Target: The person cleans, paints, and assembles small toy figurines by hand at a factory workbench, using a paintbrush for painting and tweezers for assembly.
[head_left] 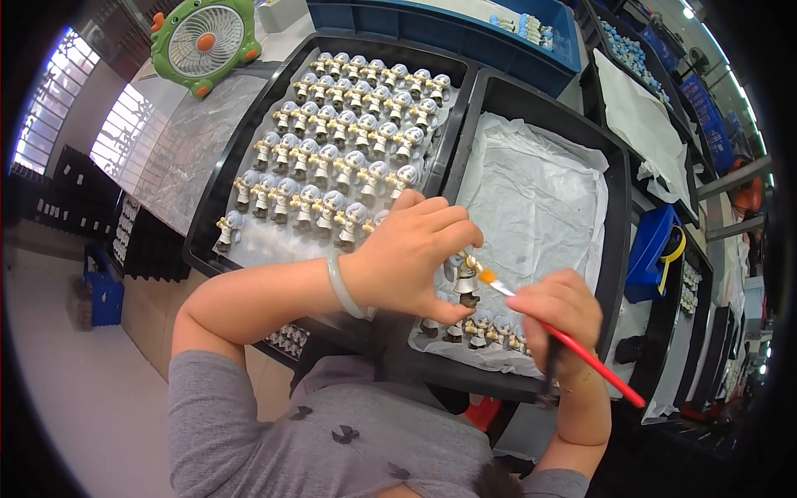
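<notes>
Between the thumb and fingers of my left hand (419,253) is a small figurine (466,282) with pale hair, a white outfit and dark feet, held upright over the right tray. My right hand (560,311) is closed round a red-handled paintbrush (594,363), whose orange-brown bristles reach the figurine's side. A second, dark handle also shows in that hand, blurred. To the left, a black tray (217,195) carries rows of matching figurines. Under my hands, the right black tray (618,207) is lined with crumpled white paper (535,191); a row of figurines (481,332) lies at its near end.
A green frog-shaped fan (206,43) stands at the back left. Behind the trays sits a blue crate (398,22) with small pale-blue pieces. At the right are more black trays, a white sheet (639,124) and a blue bin (652,253) with a yellow tape roll (674,247).
</notes>
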Demonstrator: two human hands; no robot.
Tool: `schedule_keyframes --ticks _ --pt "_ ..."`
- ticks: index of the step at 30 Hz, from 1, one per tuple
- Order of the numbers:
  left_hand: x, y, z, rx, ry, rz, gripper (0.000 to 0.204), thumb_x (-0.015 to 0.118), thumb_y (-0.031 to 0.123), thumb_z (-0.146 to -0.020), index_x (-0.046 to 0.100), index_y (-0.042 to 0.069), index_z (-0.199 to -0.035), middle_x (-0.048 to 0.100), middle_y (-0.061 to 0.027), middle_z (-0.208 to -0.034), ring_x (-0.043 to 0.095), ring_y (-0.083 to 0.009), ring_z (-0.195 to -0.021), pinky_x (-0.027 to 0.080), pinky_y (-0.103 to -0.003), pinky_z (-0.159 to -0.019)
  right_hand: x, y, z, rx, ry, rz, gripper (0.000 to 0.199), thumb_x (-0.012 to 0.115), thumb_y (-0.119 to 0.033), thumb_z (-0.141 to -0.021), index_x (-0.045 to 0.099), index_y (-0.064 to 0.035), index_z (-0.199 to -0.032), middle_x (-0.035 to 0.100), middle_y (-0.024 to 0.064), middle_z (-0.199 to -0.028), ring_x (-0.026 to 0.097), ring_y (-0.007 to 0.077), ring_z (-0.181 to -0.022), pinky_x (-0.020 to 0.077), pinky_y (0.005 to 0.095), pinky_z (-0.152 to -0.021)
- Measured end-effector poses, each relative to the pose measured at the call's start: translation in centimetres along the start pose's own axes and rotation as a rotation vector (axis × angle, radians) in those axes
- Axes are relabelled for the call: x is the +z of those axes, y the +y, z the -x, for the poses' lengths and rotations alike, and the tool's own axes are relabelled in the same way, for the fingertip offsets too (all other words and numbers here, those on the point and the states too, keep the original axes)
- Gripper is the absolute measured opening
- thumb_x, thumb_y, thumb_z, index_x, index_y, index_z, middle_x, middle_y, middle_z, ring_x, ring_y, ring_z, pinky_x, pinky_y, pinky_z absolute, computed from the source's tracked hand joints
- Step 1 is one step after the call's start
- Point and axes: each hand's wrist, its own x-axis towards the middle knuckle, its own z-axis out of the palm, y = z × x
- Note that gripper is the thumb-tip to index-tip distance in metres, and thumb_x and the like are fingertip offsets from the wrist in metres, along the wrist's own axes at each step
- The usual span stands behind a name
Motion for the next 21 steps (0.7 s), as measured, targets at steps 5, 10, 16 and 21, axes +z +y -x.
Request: schedule_keyframes --ticks 5,10,16,21 --pt "-0.4 0.2 0.1 0.095 0.041 0.018 0.058 0.071 0.041 -0.05 0.055 0.01 -0.097 0.049 -0.0037 -0.081 0.046 -0.0202 -0.073 0.028 -0.031 -0.067 -2.2 1.2 0.6 0.227 -0.046 0.011 0.011 0.054 0.0 -0.066 0.06 -0.0057 -0.073 0.055 0.0057 -0.063 0.048 0.0192 -0.055 0.0384 0.0295 -0.051" --pt "-0.3 0.2 -0.3 0.106 0.005 0.129 0.057 0.072 0.031 -0.051 0.051 0.011 -0.101 0.049 -0.003 -0.086 0.049 -0.0203 -0.081 0.032 -0.031 -0.073 -0.9 0.6 -0.1 0.023 0.005 0.007 0.015 0.055 0.0 -0.066 0.06 -0.0062 -0.079 0.058 0.0071 -0.068 0.05 0.0206 -0.057 0.0391 0.0283 -0.053" --pt "-0.6 -0.8 0.5 0.027 0.076 0.341 0.06 0.072 0.026 -0.056 0.046 0.004 -0.106 0.052 -0.0098 -0.096 0.052 -0.0229 -0.086 0.038 -0.03 -0.079 -1.9 2.3 0.5 0.281 0.042 0.045 0.007 0.051 0.0 -0.065 0.057 -0.0026 -0.068 0.051 0.008 -0.058 0.046 0.0197 -0.054 0.0349 0.0277 -0.05" --pt "-7.6 -3.1 0.4 -0.033 0.345 0.358 0.066 0.07 0.024 -0.058 0.037 0.007 -0.112 0.051 -0.0062 -0.096 0.048 -0.0161 -0.092 0.037 -0.027 -0.079 -2.2 1.2 1.3 0.272 0.127 0.033 0.009 0.048 -0.001 -0.067 0.056 -0.0004 -0.069 0.05 0.0067 -0.057 0.046 0.0168 -0.055 0.0334 0.0261 -0.052"
